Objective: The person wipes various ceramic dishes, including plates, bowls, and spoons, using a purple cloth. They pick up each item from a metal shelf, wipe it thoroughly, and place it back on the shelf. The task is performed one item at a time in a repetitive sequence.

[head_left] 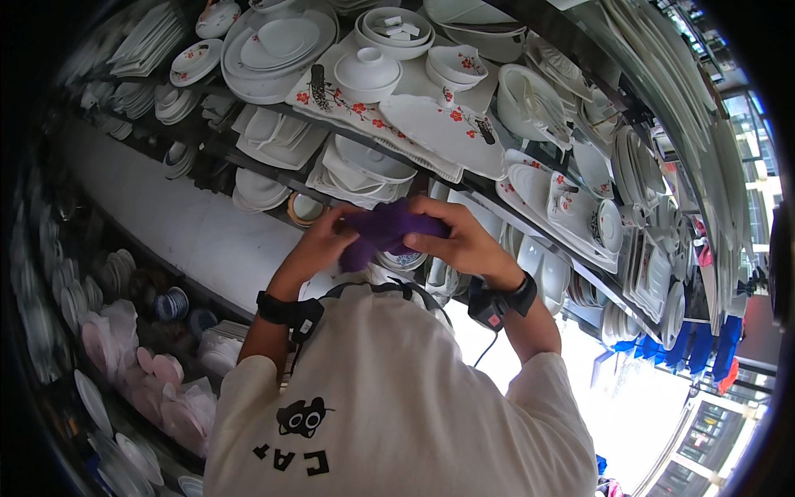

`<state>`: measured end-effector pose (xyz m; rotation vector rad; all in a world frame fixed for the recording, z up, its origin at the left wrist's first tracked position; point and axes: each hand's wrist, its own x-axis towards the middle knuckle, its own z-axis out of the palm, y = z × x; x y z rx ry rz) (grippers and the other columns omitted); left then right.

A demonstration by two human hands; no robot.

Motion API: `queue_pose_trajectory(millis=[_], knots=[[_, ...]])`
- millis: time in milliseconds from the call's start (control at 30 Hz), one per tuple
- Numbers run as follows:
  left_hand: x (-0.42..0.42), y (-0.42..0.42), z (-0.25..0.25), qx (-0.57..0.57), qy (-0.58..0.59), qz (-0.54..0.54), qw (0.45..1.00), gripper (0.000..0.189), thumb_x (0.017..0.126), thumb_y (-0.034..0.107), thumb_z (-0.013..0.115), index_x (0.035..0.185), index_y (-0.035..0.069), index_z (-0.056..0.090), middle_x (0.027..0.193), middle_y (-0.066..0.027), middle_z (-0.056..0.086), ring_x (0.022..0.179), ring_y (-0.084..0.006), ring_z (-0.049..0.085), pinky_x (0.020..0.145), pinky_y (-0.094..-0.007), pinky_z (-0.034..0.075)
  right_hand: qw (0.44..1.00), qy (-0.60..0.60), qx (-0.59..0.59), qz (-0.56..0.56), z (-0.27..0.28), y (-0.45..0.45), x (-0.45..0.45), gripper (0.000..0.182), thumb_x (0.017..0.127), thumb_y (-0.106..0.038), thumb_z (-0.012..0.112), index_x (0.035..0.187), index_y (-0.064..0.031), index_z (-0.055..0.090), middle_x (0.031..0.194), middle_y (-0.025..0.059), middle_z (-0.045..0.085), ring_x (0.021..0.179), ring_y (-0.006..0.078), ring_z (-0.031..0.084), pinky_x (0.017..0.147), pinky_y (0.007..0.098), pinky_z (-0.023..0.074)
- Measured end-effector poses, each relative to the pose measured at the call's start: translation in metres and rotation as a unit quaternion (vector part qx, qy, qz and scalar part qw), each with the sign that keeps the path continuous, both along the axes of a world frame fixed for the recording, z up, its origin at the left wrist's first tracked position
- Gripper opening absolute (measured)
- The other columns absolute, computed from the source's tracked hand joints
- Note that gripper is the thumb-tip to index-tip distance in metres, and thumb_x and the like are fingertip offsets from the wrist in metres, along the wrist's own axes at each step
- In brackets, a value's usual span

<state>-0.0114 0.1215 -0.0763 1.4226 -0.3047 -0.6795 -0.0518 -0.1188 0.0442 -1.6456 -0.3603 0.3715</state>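
Note:
A bunched purple cloth (388,230) is held between my two hands, in front of my chest. My left hand (323,239) pinches its left end with thumb and fingers. At the right end, my right hand (456,236) grips the cloth, thumb below and fingers above. Part of the cloth hangs down near my left hand. A blue-patterned dish (402,259) shows partly behind the cloth. Beyond my hands, a white platter with red blossoms (444,133) lies at a shelf's edge, beside a white lidded bowl (367,74). Each wrist wears a black strap with a small device.
Shelves with dark edges (385,149) hold stacked white plates and bowls close in front of my hands. Upright plates (677,93) stand at the right. Pink dishes in clear wrapping (164,397) and a blue-patterned bowl stack (171,304) are at the lower left.

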Motion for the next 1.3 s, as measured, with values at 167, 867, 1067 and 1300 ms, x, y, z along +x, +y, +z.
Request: queue_pose_trajectory(millis=[167, 867, 1067, 1300], knots=[[0.016, 0.01, 0.008, 0.0, 0.005, 0.102, 0.995, 0.025, 0.09, 0.01, 0.057, 0.113, 0.005, 0.047, 0.099, -0.0038, 0.058, 0.09, -0.0095, 0.055, 0.08, -0.0242, 0.046, 0.996, 0.04, -0.076, 0.024, -0.001, -0.017, -0.005, 0.021, 0.086, -0.012, 0.069, 0.101, -0.0018, 0.057, 0.08, 0.0025, 0.055, 0.069, 0.0092, 0.048, 0.061, 0.0267, 0.0404], [0.021, -0.018, 0.006, -0.175, 0.168, 0.067, 0.968, 0.052, 0.098, 0.037, 0.047, 0.139, 0.008, 0.037, 0.133, -0.0103, 0.049, 0.122, -0.0216, 0.05, 0.102, -0.0433, 0.041, 0.964, -0.107, -0.228, -0.079, -0.006, 0.025, 0.015, 0.039, 0.08, -0.017, 0.073, 0.112, -0.0032, 0.055, 0.084, 0.0156, 0.065, 0.072, 0.029, 0.065, 0.065, 0.0337, 0.051], [0.016, -0.023, 0.028, -0.372, 0.354, -0.003, 0.858, 0.051, 0.098, 0.034, 0.048, 0.14, 0.008, 0.035, 0.133, -0.0106, 0.049, 0.123, -0.0227, 0.05, 0.099, -0.0446, 0.045, 0.958, -0.119, -0.234, -0.111, -0.024, 0.031, 0.023, 0.037, 0.079, -0.014, 0.072, 0.11, -0.002, 0.058, 0.088, 0.0201, 0.065, 0.076, 0.0332, 0.065, 0.068, 0.0358, 0.0509], [0.021, -0.024, 0.02, -0.196, 0.247, 0.059, 0.947, 0.046, 0.093, 0.018, 0.057, 0.134, 0.004, 0.042, 0.122, -0.0105, 0.057, 0.11, -0.0215, 0.06, 0.088, -0.037, 0.053, 0.951, -0.096, -0.217, -0.197, -0.013, -0.021, 0.02, 0.025, 0.09, -0.007, 0.057, 0.114, -0.0019, 0.057, 0.091, 0.007, 0.067, 0.08, 0.0114, 0.064, 0.069, 0.0268, 0.0518]])
